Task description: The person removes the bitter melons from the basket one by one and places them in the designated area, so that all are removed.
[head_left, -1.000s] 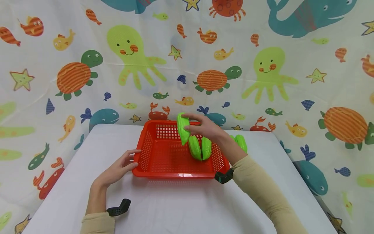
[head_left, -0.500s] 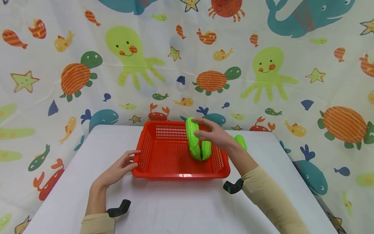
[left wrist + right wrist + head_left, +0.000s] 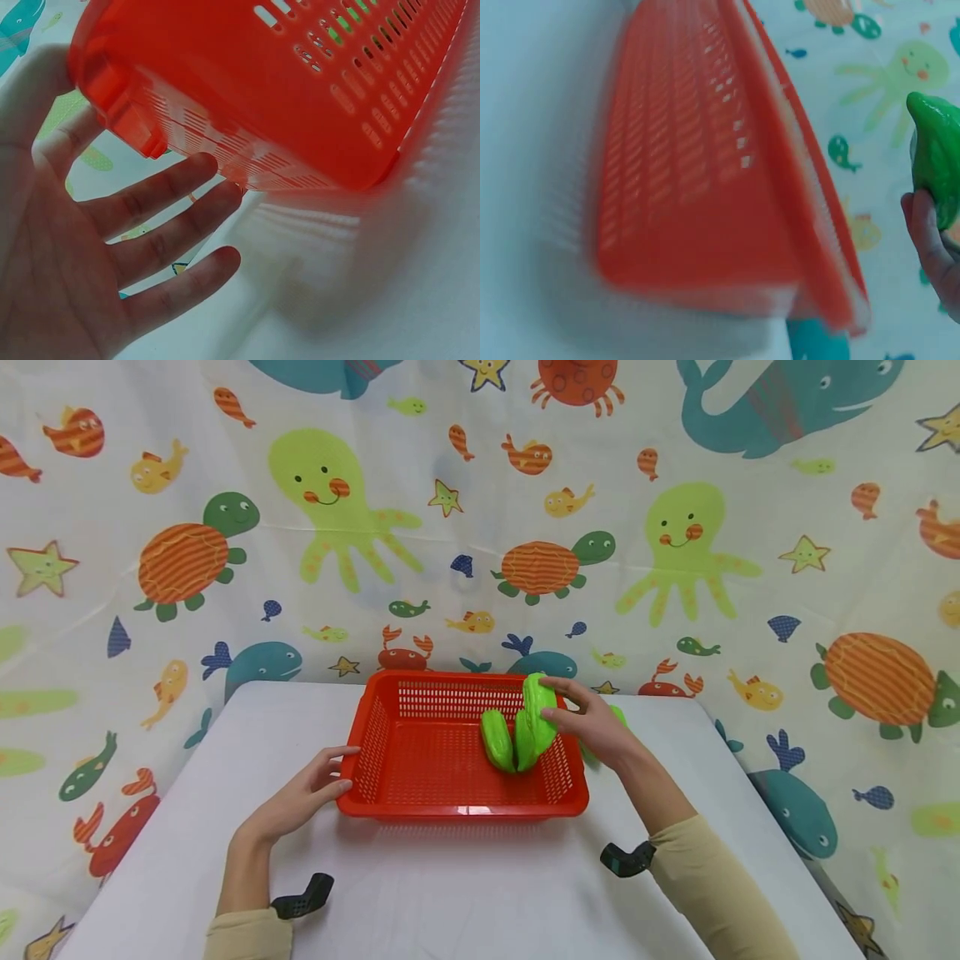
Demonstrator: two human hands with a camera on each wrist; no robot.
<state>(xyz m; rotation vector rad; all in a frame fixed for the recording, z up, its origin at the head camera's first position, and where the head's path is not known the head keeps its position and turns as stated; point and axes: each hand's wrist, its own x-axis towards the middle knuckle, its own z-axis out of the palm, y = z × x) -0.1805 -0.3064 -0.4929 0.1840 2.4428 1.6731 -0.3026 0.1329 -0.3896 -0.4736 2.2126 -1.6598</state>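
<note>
My right hand (image 3: 596,725) pinches a glossy green ridged star fruit (image 3: 540,710) between thumb and fingers over the right side of a red plastic basket (image 3: 465,811). Two similar green star fruits lie side by side inside, one at left (image 3: 497,741) and its neighbour (image 3: 523,745) partly covered by the held one. In the right wrist view, the held star fruit (image 3: 937,154) shows a tapered tip. My left hand (image 3: 303,789) rests at the basket's left edge; the left wrist view shows its fingers (image 3: 161,244) spread and nearly straight by the basket corner.
Beyond the basket's right side, more green fruit (image 3: 618,715) shows behind my right wrist, mostly hidden. A white tabletop (image 3: 450,893) carries the basket. Behind it hangs a cloth (image 3: 465,527) printed with sea animals.
The right hand has carried the star fruit rightward and lower, from over the basket's middle to its right side. The left hand and basket keep their places.
</note>
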